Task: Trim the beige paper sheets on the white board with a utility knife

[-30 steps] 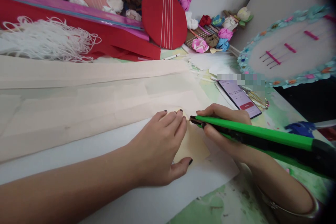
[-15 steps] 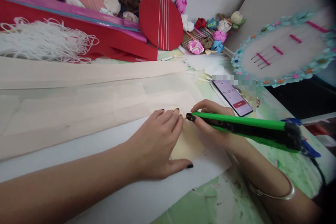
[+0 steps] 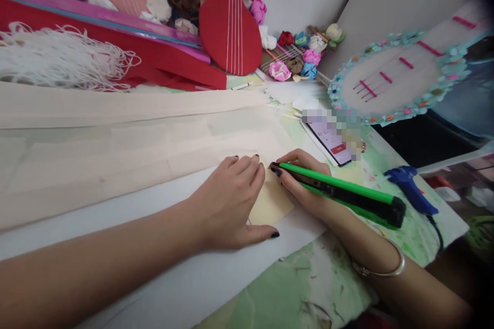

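My left hand (image 3: pixel 231 200) lies palm down on a small pale yellow piece of paper (image 3: pixel 274 203), its thumb spread away from the fingers. In my right hand (image 3: pixel 309 180) is a green and black utility knife (image 3: pixel 343 190), gripped near its front end between thumb and fingers. The knife's tip is at the upper right edge of the yellow piece, close to my left fingertips; the blade itself is too small to make out. Beneath the yellow piece is a large white sheet (image 3: pixel 165 267), next to long cream-coloured strips (image 3: pixel 96 164).
A phone (image 3: pixel 330 141) lies right of my hands, and a blue glue gun (image 3: pixel 411 190) with its cable farther right. Behind stand a red paper instrument (image 3: pixel 231 36), paper flowers (image 3: pixel 295 61) and a flower-rimmed instrument (image 3: pixel 393 77). White string (image 3: pixel 65 56) is heaped at the left.
The view has shifted slightly, bringing the whole glue gun into sight. The knife's rear end has swung a little toward me. My left hand stays on the yellow piece.
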`<state>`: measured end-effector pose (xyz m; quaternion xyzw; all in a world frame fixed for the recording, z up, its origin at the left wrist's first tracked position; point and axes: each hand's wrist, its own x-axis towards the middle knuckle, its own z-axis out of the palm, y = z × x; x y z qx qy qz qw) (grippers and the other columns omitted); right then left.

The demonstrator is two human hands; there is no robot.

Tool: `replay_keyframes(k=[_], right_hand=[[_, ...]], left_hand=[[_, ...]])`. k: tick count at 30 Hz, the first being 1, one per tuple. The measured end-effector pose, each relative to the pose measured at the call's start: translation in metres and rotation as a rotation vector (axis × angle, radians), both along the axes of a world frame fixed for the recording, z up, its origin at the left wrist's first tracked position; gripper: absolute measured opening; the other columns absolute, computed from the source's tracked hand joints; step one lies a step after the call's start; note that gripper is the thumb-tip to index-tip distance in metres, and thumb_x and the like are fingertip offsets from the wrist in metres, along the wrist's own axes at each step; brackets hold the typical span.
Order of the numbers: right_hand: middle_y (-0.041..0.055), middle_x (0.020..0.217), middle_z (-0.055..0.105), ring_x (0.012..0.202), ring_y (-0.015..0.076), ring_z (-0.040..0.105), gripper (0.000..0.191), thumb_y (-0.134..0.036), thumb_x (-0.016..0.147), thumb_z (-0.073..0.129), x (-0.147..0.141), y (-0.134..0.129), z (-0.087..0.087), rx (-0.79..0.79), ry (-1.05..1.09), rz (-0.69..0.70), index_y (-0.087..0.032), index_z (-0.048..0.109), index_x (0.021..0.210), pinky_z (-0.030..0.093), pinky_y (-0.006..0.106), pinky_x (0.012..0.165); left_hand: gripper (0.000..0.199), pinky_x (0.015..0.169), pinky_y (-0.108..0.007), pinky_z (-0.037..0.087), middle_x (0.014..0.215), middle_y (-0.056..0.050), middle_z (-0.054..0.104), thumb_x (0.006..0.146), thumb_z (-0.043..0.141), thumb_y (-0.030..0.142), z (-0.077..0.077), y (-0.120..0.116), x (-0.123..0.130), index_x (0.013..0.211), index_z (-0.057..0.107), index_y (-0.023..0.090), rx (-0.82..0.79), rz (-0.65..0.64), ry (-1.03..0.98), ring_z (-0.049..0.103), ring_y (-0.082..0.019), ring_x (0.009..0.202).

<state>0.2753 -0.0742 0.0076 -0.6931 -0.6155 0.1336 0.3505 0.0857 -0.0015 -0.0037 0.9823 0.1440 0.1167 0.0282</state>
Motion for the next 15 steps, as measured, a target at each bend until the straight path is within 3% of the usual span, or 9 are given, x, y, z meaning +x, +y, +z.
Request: replay_keyframes(k=[7, 11, 15], right_hand=[[-0.0028, 0.071, 0.073, 0.054, 0.0105, 0.062, 0.007, -0.021, 0.08, 0.061, 0.002, 0.001, -0.007, 0.091, -0.024, 0.03, -0.024, 0.062, 0.087, 0.044, 0.021, 0.054], [-0.0013, 0.073, 0.074, 0.058, 0.0117, 0.065, 0.007, -0.023, 0.081, 0.061, 0.0, 0.002, 0.001, 0.051, -0.033, 0.026, -0.023, 0.064, 0.088, 0.046, 0.022, 0.057], [-0.0052, 0.054, 0.063, 0.045, 0.0094, 0.056, 0.005, -0.024, 0.082, 0.061, -0.004, 0.003, 0.006, -0.031, -0.009, -0.029, -0.022, 0.062, 0.087, 0.04, 0.022, 0.049]], left_hand=[[0.088, 0.101, -0.051, 0.038, 0.135, -0.029, 0.051, 0.084, 0.042, 0.074, 0.0, 0.0, 0.001, 0.129, 0.054, 0.0, 0.013, 0.008, -0.001, 0.047, -0.04, 0.124], [0.087, 0.101, -0.051, 0.038, 0.135, -0.029, 0.051, 0.083, 0.044, 0.073, 0.001, 0.0, 0.0, 0.13, 0.053, 0.0, -0.003, 0.003, 0.003, 0.046, -0.04, 0.126], [0.087, 0.102, -0.051, 0.038, 0.136, -0.029, 0.051, 0.083, 0.045, 0.073, 0.001, 0.0, 0.0, 0.129, 0.054, 0.0, -0.013, -0.005, -0.006, 0.046, -0.04, 0.125]])
